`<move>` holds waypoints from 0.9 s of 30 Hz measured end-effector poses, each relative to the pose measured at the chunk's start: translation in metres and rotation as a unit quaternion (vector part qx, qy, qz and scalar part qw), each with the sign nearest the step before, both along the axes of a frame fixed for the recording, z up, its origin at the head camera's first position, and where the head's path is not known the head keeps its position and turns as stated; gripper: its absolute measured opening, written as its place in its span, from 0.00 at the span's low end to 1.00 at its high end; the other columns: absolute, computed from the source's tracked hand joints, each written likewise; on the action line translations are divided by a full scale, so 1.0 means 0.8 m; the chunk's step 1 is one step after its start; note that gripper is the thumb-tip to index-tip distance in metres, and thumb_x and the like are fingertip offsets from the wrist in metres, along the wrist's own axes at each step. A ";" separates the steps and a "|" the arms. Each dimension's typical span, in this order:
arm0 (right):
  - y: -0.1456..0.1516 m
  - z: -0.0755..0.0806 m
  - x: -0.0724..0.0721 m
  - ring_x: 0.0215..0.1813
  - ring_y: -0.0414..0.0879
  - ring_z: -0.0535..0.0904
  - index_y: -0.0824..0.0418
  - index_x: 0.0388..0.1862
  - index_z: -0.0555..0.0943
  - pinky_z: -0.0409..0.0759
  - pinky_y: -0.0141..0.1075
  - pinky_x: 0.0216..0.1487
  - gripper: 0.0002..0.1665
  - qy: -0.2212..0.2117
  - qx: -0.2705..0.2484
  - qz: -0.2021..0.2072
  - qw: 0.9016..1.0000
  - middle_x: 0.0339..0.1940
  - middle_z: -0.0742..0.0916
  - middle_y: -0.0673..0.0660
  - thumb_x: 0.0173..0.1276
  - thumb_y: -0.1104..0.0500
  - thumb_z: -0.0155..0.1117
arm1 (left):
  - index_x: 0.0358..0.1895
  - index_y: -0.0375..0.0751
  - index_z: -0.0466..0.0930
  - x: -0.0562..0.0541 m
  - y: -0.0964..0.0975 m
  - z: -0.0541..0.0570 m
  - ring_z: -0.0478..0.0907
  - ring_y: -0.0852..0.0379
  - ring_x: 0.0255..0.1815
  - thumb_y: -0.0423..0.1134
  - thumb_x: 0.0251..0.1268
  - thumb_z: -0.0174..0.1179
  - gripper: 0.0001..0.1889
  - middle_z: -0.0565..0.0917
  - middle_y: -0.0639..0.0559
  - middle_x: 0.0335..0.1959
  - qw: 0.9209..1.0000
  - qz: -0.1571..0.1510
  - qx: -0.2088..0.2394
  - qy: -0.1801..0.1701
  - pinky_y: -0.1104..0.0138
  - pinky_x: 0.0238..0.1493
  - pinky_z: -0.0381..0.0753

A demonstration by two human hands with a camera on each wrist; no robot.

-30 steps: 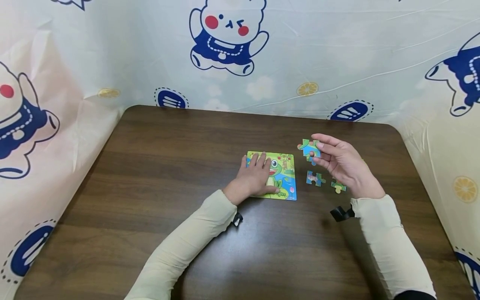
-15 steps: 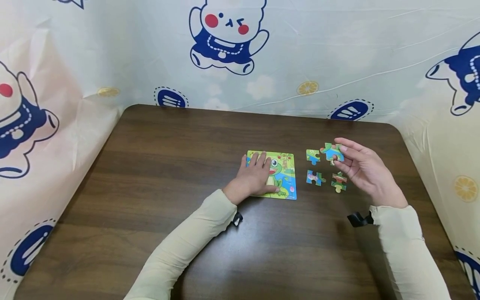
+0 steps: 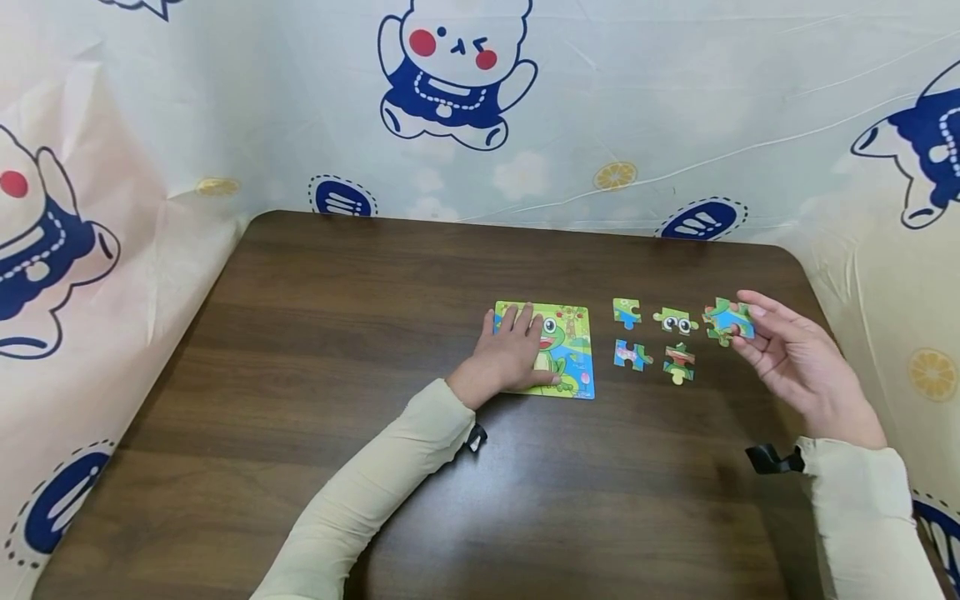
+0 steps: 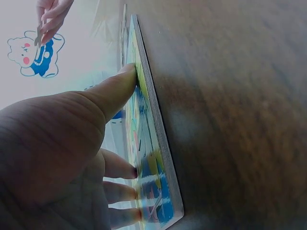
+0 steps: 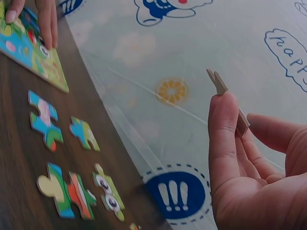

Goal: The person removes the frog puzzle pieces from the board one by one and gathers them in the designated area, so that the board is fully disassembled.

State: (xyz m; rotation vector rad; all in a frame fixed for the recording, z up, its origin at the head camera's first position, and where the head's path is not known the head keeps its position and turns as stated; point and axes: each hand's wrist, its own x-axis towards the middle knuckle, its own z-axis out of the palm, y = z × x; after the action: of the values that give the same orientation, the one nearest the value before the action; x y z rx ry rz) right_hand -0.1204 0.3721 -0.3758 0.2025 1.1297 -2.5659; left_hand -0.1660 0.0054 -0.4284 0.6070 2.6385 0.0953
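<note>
i see left hand (image 3: 506, 360), fingers apart, pressing on frog board (image 3: 573, 357), past middle of table (image 3: 337, 333) toward right edge. next, lying loose: yellow-blue puzzle bit (image 3: 625, 312) on far-edge side of pink-blue bit (image 3: 630, 354), then eye bit (image 3: 676, 322) on far-edge side of red-green bit (image 3: 678, 360). by right edge, right hand (image 3: 806, 362) pinches blue-green bit (image 3: 724, 318) in air; i cannot tell if more than one.

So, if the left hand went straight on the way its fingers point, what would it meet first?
The left hand seems to have free tabletop beyond the frog board under it; first would probably be the printed backdrop, though its depth is hard to judge.
</note>
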 end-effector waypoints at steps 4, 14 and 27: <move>0.015 -0.001 0.005 0.42 0.53 0.90 0.62 0.60 0.83 0.88 0.39 0.45 0.21 0.004 -0.012 0.002 1.000 0.47 0.91 0.62 0.82 0.66 0.44 | 0.84 0.46 0.44 -0.001 0.001 0.000 0.39 0.44 0.86 0.73 0.65 0.54 0.54 0.41 0.47 0.86 1.000 -0.001 0.002 0.000 0.42 0.82 0.37; 0.041 -0.004 0.016 0.39 0.53 0.89 0.60 0.60 0.84 0.88 0.38 0.43 0.22 0.013 -0.003 -0.002 1.000 0.47 0.91 0.61 0.83 0.66 0.42 | 0.84 0.46 0.44 -0.001 0.000 -0.001 0.39 0.43 0.86 0.74 0.64 0.55 0.55 0.42 0.47 0.86 1.000 0.003 0.005 0.004 0.40 0.82 0.37; 0.064 -0.014 0.023 0.40 0.54 0.89 0.60 0.60 0.84 0.88 0.39 0.44 0.24 0.005 -0.021 0.005 1.000 0.47 0.91 0.62 0.84 0.65 0.39 | 0.84 0.46 0.44 -0.002 0.000 -0.003 0.39 0.44 0.86 0.74 0.64 0.54 0.55 0.42 0.47 0.86 1.000 0.001 -0.001 0.005 0.40 0.82 0.38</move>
State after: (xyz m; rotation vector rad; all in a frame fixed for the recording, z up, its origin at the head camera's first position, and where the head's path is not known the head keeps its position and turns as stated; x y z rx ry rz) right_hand -0.1023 0.4233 -0.3872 0.1730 1.0758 -2.5821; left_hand -0.1675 0.0055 -0.4311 0.6057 2.6490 0.0908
